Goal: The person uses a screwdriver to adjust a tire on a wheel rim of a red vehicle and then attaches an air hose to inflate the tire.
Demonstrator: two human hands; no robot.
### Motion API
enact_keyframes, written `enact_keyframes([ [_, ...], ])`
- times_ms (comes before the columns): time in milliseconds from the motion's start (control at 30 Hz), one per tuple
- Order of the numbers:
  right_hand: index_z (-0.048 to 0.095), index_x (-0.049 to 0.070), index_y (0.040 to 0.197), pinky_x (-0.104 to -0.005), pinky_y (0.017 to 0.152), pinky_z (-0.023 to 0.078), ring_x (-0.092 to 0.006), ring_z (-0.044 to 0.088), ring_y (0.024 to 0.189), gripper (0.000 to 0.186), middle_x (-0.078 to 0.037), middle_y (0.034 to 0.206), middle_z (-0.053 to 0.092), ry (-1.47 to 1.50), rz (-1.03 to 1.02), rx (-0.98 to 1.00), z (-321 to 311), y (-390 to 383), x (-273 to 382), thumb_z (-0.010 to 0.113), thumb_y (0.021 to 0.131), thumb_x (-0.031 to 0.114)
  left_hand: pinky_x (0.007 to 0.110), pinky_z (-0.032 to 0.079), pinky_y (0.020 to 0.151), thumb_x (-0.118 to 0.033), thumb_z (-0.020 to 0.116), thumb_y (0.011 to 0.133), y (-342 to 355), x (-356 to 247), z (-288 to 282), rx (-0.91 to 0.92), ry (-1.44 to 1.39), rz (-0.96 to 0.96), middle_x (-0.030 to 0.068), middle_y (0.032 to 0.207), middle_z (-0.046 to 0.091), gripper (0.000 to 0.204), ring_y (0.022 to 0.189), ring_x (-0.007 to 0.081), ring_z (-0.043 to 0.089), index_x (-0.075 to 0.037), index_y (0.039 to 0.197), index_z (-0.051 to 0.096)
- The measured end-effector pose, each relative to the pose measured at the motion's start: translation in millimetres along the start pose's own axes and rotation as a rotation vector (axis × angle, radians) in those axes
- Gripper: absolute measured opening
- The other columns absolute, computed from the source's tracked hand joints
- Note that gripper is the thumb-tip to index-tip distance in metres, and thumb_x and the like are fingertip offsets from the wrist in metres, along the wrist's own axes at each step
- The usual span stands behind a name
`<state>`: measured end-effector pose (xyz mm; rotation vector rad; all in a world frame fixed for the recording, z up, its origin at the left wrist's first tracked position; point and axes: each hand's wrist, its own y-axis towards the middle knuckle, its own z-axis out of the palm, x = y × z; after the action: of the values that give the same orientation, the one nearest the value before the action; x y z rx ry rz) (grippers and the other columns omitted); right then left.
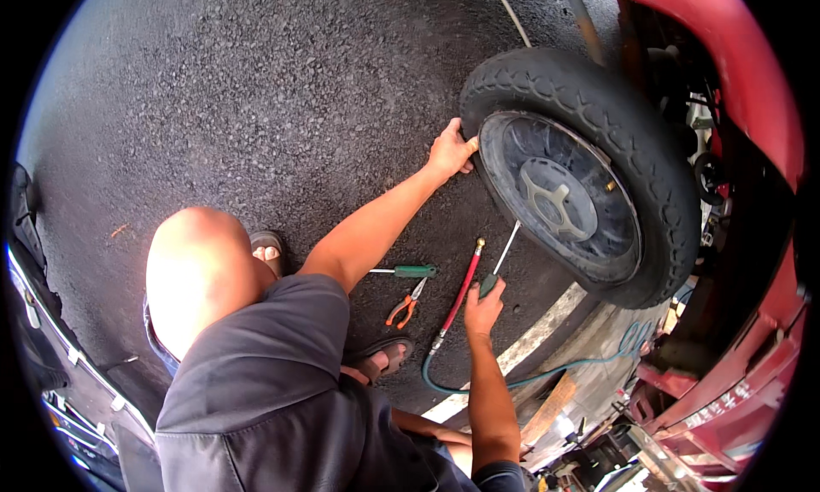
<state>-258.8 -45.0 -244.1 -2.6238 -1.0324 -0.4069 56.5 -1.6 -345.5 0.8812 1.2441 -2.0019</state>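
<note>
At the tyre's left edge, my left hand (pixel 451 153) grips the black tyre (pixel 589 90), thumb against the side by the rim. The tyre sits on a dark, dirty wheel (pixel 510 155) with a star-shaped centre plate (pixel 559 203), and the whole wheel is tilted. My right hand (pixel 485 308) is closed round the green handle of a screwdriver (pixel 510 248). Its metal shaft points up to the tyre's lower left edge; whether the tip is wedged in there I cannot tell. Close to that hand lies a red air hose end (pixel 461 291) with a brass tip.
A second green-handled screwdriver (pixel 414 272) and orange-handled pliers (pixel 407 304) lie on the asphalt (pixel 282 90). A blue-green hose (pixel 547 374) curves off right. Red vehicle bodywork (pixel 752 56) overhangs the right side. Assorted parts crowd the lower right. My sandalled foot (pixel 389 355) is near the pliers.
</note>
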Motion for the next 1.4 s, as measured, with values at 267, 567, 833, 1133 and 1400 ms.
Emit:
enact_keyframes([
  [267, 0.042, 0.004, 0.127, -0.0597, 0.064, 0.046, -0.053, 0.062, 0.074, 0.047, -0.032, 0.077, 0.063, -0.066, -0.06, 0.026, 4, 10, -11, 0.063, 0.088, 0.021, 0.034, 0.055, 0.049, -0.02, 0.072, 0.09, 5, 22, 2, 0.028, -0.068, 0.116, 0.0084, 0.081, 0.058, 0.052, 0.055, 0.0187, 0.062, 0.003, 0.124, 0.04],
  [567, 0.044, 0.005, 0.126, -0.0569, 0.065, 0.048, -0.0517, 0.063, 0.076, 0.045, -0.03, 0.079, 0.064, -0.089, 0.025, 0.077, -7, 11, -8, 0.062, 0.088, 0.021, 0.045, 0.062, 0.064, -0.047, 0.06, 0.096, -42, 47, 29, 0.268, -0.122, -0.514, 0.0212, 0.092, 0.067, 0.051, 0.074, 0.034, 0.071, 0.002, 0.106, 0.056],
  [833, 0.043, 0.005, 0.126, -0.0582, 0.064, 0.048, -0.0505, 0.063, 0.07, 0.046, -0.029, 0.074, 0.064, -0.139, -0.052, 0.096, -8, 14, -23, 0.062, 0.088, 0.022, 0.057, 0.055, 0.089, -0.045, 0.047, 0.103, -41, 65, 59, 0.291, -0.562, -0.583, 0.0107, 0.083, 0.063, 0.046, 0.09, 0.0326, 0.066, -0.008, 0.075, 0.049],
  [1133, 0.042, 0.007, 0.127, -0.0585, 0.066, 0.048, -0.0506, 0.063, 0.072, 0.046, -0.029, 0.075, 0.064, -0.188, -0.034, 0.133, -17, 18, -23, 0.062, 0.089, 0.021, 0.051, 0.051, 0.1, -0.034, 0.05, 0.103, -60, 71, 63, 0.275, -0.656, -0.538, 0.0099, 0.102, 0.062, 0.033, 0.104, 0.0321, 0.063, -0.004, 0.114, 0.058],
  [1400, 0.041, 0.006, 0.127, -0.0562, 0.06, 0.051, -0.0472, 0.064, 0.064, 0.047, -0.025, 0.068, 0.064, -0.285, -0.155, 0.129, -22, 21, -35, 0.063, 0.088, 0.023, 0.051, 0.058, 0.088, -0.012, 0.047, 0.099, -46, 73, 73, 0.215, -0.643, -0.571, 0.0137, 0.093, 0.066, 0.016, 0.092, 0.0326, 0.069, -0.002, 0.099, 0.06],
])
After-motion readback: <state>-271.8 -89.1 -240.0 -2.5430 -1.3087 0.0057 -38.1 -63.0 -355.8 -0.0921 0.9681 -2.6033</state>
